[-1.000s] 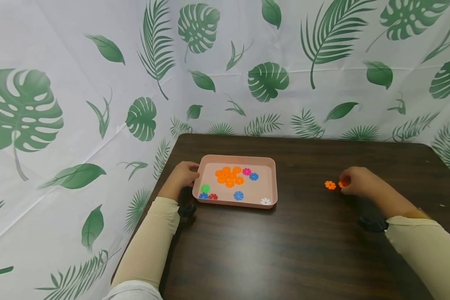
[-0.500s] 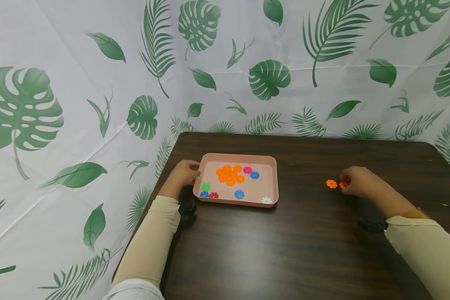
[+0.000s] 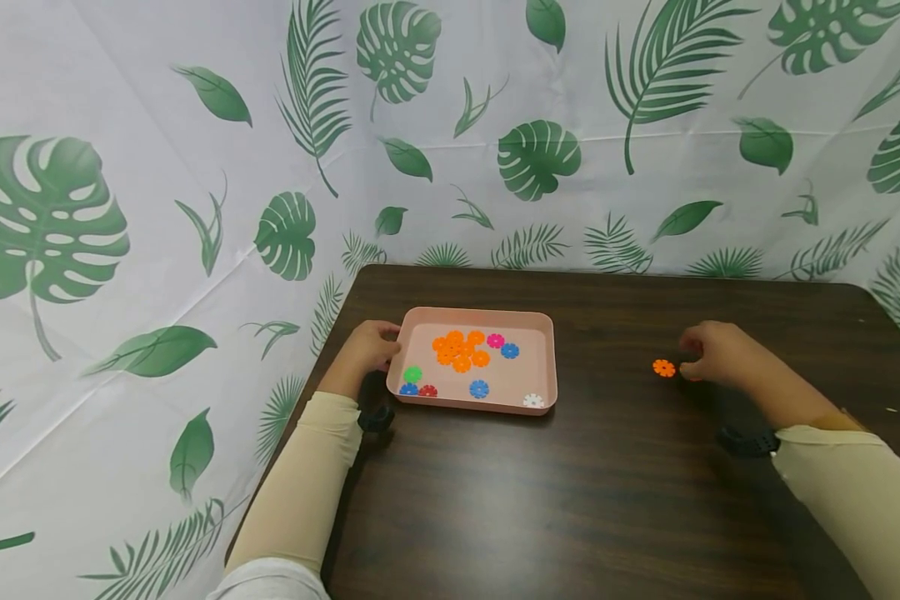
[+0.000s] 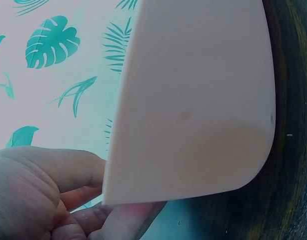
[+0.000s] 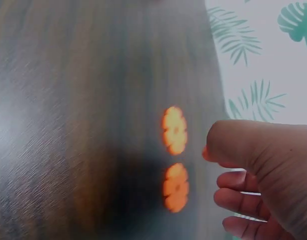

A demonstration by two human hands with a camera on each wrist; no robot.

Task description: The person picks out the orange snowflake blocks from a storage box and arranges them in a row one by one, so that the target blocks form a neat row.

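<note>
My left hand grips the left edge of a pink tray in the head view. In the left wrist view its thumb and fingers meet the tray's wall at a lower corner. Inside the tray lie orange flower-shaped discs in a cluster, with blue, pink, green, red and white ones around. At the right, my right hand hovers over the table, thumb and index finger apart. Beneath it are two orange flower-shaped discs, flat and side by side; the head view mostly hides one.
The dark wood table spreads between the tray and my right hand. A white cloth with green leaves hangs behind the table and along its left side.
My right hand has lifted slightly off the orange disc it was touching, and its thumb and index finger have spread. My left hand stays at the tray.
</note>
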